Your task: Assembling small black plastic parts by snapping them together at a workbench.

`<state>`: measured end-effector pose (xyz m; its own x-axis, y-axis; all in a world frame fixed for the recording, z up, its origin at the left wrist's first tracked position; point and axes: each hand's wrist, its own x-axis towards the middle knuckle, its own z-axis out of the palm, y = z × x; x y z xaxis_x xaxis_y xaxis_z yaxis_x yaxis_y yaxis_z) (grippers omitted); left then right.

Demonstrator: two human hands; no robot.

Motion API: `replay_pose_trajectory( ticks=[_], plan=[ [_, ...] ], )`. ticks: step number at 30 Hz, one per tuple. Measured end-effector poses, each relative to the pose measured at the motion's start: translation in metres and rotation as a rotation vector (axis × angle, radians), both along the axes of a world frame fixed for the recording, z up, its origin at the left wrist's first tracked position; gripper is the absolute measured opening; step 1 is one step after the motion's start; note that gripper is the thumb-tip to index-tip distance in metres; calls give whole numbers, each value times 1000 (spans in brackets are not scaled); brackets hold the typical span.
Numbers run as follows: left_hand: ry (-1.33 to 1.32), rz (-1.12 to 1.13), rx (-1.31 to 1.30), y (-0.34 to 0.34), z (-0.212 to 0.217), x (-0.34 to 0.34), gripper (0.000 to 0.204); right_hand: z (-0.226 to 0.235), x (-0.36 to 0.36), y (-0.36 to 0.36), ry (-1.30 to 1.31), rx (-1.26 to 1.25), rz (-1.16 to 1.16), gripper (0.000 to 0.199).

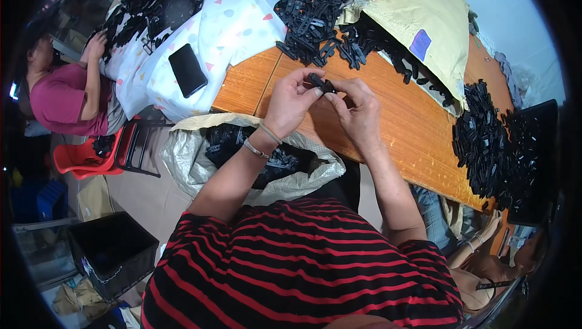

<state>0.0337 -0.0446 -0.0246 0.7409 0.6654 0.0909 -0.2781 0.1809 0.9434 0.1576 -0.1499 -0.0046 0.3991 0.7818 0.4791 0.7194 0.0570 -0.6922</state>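
Above the wooden table (388, 153), both hands meet around a small black plastic part (321, 83). My left hand (290, 100) pinches it between thumb and fingers from the left. From the other side, my right hand (356, 108) has thumb and fingertips closed at the part's right end. Its exact kind is too small to make out. Just beyond the hands lies a heap of similar black plastic parts (308, 23), spilling from a large yellowish sack (418, 2). Below my left forearm, an open woven sack (182, 159) contains more dark parts.
A black phone (188, 70) rests on a white patterned sheet (236, 23). Another pile of black parts (482, 141) sits at the right beside a black tray (533, 159). A person in a maroon shirt (60, 102) works at left, near a red chair (97, 156). Another person's hand (488, 227) shows at lower right.
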Motion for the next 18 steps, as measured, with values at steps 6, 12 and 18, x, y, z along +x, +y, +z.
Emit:
replay_pose_trajectory(
  ticks=[6, 12, 18],
  plan=[
    [-42, 35, 14, -8, 6, -3, 34, 3, -5, 0, 1, 4, -12, 22],
    [5, 151, 222, -24, 19, -6, 37, 1, -6, -2, 6, 49, 2, 26],
    [-16, 252, 730, -17, 35, -14, 27, 2, -11, -5, 414, 1, 148, 29]
  ],
)
